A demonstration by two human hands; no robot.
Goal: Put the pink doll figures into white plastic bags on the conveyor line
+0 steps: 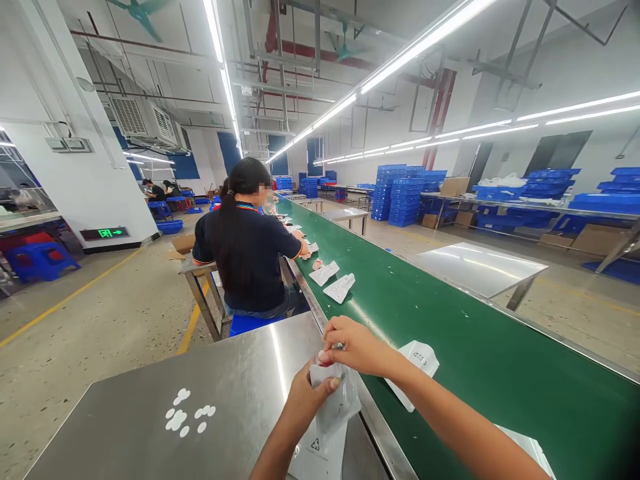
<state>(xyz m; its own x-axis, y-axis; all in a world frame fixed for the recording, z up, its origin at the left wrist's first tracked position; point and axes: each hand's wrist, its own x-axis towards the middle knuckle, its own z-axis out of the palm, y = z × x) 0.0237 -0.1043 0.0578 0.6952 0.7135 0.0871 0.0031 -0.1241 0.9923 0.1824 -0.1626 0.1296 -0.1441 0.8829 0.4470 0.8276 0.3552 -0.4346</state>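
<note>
While the left hand (311, 395) grips a translucent pouch (347, 403) over the bench's (125, 413) right edge, top pointing away, long axis running toward the near edge, right hand's (356, 343) fingers pinched together at its top, their hold partly hidden, white packet (325, 460) beneath cut off.

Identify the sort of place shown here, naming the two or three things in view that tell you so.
Most likely a factory production floor: a long green conveyor belt carries white pouches, a co-worker sits alongside it, and blue crates stand stacked beyond.
</note>
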